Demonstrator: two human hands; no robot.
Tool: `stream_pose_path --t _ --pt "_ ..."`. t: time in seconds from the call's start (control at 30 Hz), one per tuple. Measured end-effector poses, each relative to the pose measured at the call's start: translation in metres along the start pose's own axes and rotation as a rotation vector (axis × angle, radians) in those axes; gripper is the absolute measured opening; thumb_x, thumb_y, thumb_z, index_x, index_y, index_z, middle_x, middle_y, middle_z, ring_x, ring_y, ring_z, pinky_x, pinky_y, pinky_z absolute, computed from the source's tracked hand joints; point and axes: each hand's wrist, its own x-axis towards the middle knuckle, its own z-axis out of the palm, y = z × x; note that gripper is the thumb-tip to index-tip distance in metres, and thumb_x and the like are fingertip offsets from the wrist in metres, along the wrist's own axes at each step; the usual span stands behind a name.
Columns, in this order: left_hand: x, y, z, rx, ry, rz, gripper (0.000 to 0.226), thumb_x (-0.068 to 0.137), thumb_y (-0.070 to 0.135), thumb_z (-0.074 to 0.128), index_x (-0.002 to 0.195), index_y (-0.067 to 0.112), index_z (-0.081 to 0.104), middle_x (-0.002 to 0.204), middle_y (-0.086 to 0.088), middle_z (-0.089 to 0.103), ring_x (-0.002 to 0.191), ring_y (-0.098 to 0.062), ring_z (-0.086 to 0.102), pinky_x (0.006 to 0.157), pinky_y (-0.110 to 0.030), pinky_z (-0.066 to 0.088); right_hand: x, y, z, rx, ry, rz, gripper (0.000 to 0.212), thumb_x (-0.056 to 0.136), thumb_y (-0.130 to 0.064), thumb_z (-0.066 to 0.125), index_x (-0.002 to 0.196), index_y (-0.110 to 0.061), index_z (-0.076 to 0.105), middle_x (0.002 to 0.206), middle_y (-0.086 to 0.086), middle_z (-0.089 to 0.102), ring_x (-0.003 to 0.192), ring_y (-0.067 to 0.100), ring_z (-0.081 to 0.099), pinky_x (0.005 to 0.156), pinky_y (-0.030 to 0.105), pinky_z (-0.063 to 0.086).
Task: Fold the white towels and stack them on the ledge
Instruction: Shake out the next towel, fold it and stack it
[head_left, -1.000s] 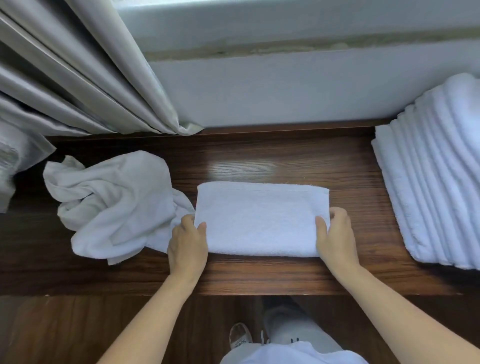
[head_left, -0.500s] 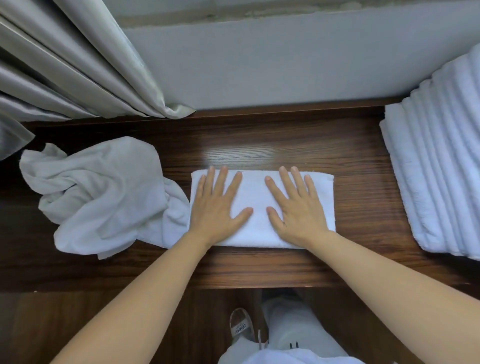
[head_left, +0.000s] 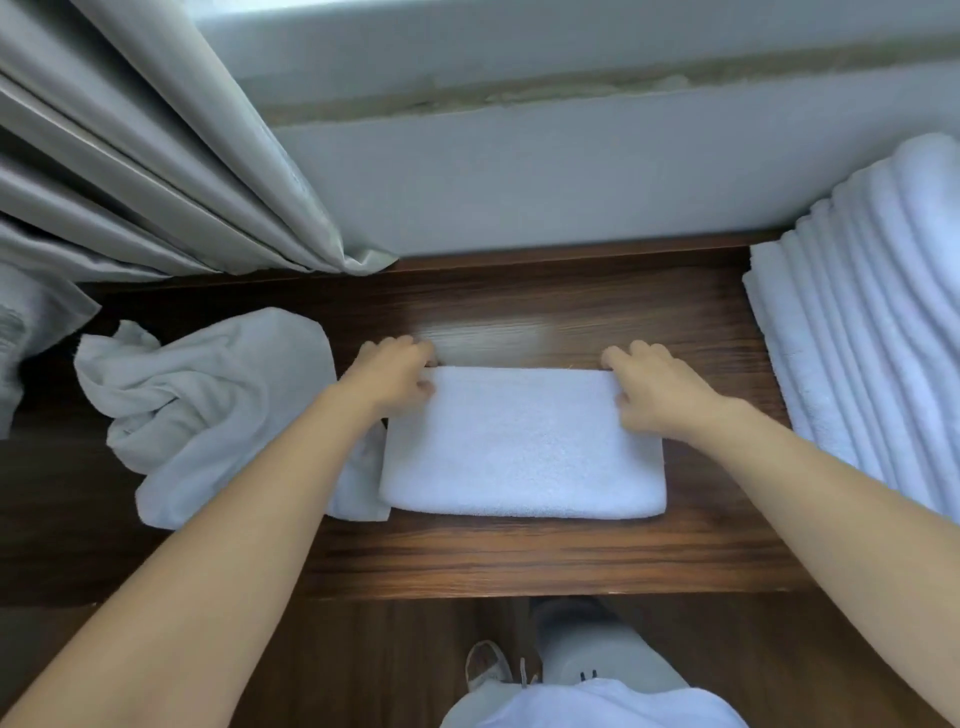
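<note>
On the dark wood-grain ledge (head_left: 519, 561), a crumpled terry towel (head_left: 208, 410) slumps at left. The left hand (head_left: 389, 376) and right hand (head_left: 657, 392) each pinch a far corner of the folded rectangular towel (head_left: 524, 457) (soft, nubby pile). Rightmost rises a ribbed stack of folded towels (head_left: 872, 322).

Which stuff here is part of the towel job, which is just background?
Job: folded towel, gripped at its far corners by left hand and right hand; crumpled towel; towel stack; ledge.
Background: curtain, wall, shoe.
</note>
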Motion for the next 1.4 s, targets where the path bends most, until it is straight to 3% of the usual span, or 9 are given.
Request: stream_pose_path --t 0.1,0.2,0.4,0.53,0.67,0.87,1.03,1.27,1.4 --pt "0.013 -0.001 -0.020 -0.021 -0.229 -0.022 0.037 0.087 0.037 0.071 0.118 0.021 0.060 0.112 0.000 0.059 0.099 -0.023 0.058 0.075 -0.031 0.043 0.012 0.005 -0.022 0.063 -0.236 0.025 0.038 0.087 -0.018 0.063 0.119 -0.016 0.044 0.111 0.008 0.056 0.093 0.021 0.054 0.074 0.039 0.051" --pt "0.017 0.002 -0.023 0.034 -0.273 0.021 0.035 0.083 0.036 0.075 0.108 0.017 0.061 0.107 -0.001 0.059 0.085 -0.019 0.058 0.059 -0.028 0.042 0.019 0.005 -0.032 0.065 -0.362 0.037 0.039 0.083 -0.025 0.074 0.113 -0.013 0.053 0.108 0.005 0.062 0.093 0.021 0.063 0.077 0.039 0.055" --pt "-0.004 0.000 -0.032 -0.031 -0.349 0.038 0.036 0.081 0.036 0.076 0.108 0.023 0.056 0.100 0.004 0.060 0.083 -0.014 0.058 0.060 -0.028 0.043 -0.004 0.003 -0.053 0.100 -0.421 -0.008 0.030 0.079 -0.034 0.078 0.100 -0.013 0.074 0.104 0.008 0.072 0.086 0.021 0.068 0.065 0.032 0.049" --pt "-0.028 -0.008 -0.050 -0.027 -0.305 0.152 0.023 0.082 0.036 0.077 0.079 0.022 0.060 0.084 0.004 0.060 0.071 -0.014 0.054 0.058 -0.029 0.041 -0.046 0.000 -0.067 0.117 -0.298 -0.056 0.015 0.083 -0.037 0.076 0.085 -0.023 0.071 0.090 -0.002 0.069 0.082 0.017 0.066 0.066 0.032 0.049" --pt "-0.060 -0.009 -0.081 -0.025 -0.151 0.276 0.030 0.081 0.034 0.079 0.082 0.011 0.059 0.068 0.006 0.055 0.059 -0.011 0.047 0.053 -0.025 0.037 -0.096 -0.002 -0.071 0.191 -0.137 -0.046 0.027 0.084 -0.034 0.079 0.069 -0.025 0.059 0.071 -0.010 0.058 0.064 0.009 0.054 0.059 0.027 0.039" --pt "-0.090 -0.003 -0.136 0.079 0.026 0.411 0.011 0.084 0.030 0.074 0.085 0.027 0.063 0.074 0.008 0.061 0.070 -0.013 0.057 0.064 -0.030 0.046 -0.156 -0.010 -0.097 0.212 0.166 0.044 0.036 0.086 -0.029 0.080 0.066 -0.018 0.053 0.060 -0.007 0.047 0.054 0.010 0.041 0.055 0.027 0.033" --pt "-0.093 0.017 -0.192 0.168 0.183 0.491 0.036 0.086 0.036 0.068 0.067 0.015 0.046 0.065 0.000 0.051 0.060 -0.020 0.046 0.057 -0.035 0.037 -0.207 -0.011 -0.136 0.184 0.312 0.146 0.036 0.087 -0.031 0.079 0.065 -0.014 0.057 0.060 0.001 0.051 0.059 0.017 0.045 0.056 0.033 0.034" --pt "-0.086 0.080 -0.242 -0.378 0.141 0.680 0.030 0.080 0.036 0.066 0.083 0.009 0.052 0.070 0.006 0.047 0.062 -0.012 0.046 0.061 -0.030 0.039 -0.286 0.030 -0.138 0.410 0.562 0.348 0.033 0.084 -0.035 0.075 0.067 -0.013 0.058 0.072 0.012 0.060 0.065 0.019 0.050 0.061 0.035 0.038" --pt "-0.063 0.131 -0.234 -0.730 0.109 0.777 0.025 0.082 0.029 0.070 0.101 0.012 0.066 0.091 0.004 0.068 0.090 -0.015 0.066 0.084 -0.036 0.052 -0.322 0.040 -0.119 0.599 0.777 0.456 0.029 0.087 -0.023 0.069 0.070 -0.008 0.051 0.065 0.002 0.052 0.062 0.016 0.045 0.061 0.032 0.034"
